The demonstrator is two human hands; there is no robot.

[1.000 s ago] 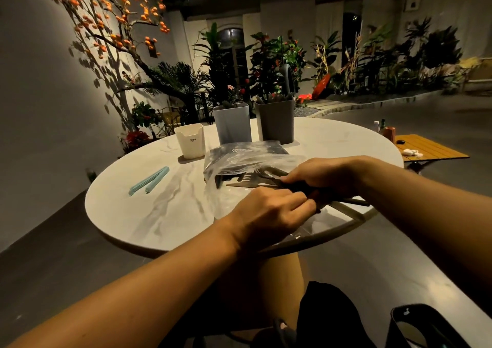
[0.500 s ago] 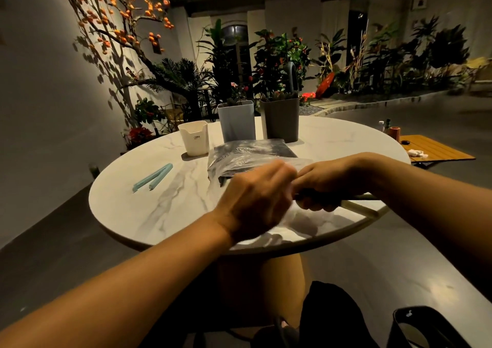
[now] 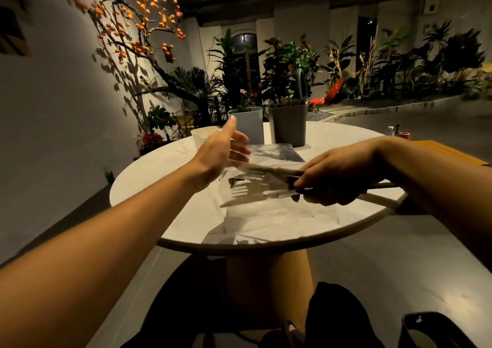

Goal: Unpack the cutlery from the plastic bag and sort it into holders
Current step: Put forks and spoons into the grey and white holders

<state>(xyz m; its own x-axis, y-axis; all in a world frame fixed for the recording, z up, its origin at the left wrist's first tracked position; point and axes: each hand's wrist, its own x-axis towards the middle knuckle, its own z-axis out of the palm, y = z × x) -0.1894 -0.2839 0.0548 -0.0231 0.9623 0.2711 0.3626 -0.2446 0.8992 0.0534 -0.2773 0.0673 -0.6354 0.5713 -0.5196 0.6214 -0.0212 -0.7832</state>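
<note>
Dim room, warm overhead light pooling on the pale counter. Branch shadows mark the wall. Motion blurs the hands; wide-angle distortion bends the edges.

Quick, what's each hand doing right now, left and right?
Left hand: open, fingers spread, holding nothing, raised above the plastic bag.
Right hand: closed on a bundle of cutlery by the handles.
</note>
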